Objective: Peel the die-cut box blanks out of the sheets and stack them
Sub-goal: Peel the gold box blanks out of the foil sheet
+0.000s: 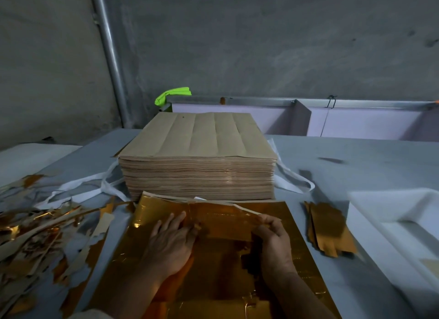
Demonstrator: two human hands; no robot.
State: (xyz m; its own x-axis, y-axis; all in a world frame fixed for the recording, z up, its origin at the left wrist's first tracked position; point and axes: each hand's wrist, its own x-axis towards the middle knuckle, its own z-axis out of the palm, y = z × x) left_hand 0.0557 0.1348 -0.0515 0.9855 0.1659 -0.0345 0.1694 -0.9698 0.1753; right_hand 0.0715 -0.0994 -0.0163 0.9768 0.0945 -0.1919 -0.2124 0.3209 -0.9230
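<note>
Sheet (213, 271), gold foil, flat on tabletop (356, 157) in front of tall brown pile (199, 157). Left hand (169, 242) pressed on sheet, fingers straight, gripping nothing. Right hand (273, 242) fingers clamped on blank (225, 221), partly lifted off sheet. Stack of blanks (330, 228) just right of sheet. Scraps (35, 242) heaped left. White tray (392, 223) far right.

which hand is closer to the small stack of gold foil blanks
Right. The right hand lies just left of the small stack of gold foil blanks; the left hand lies farther left.
</note>
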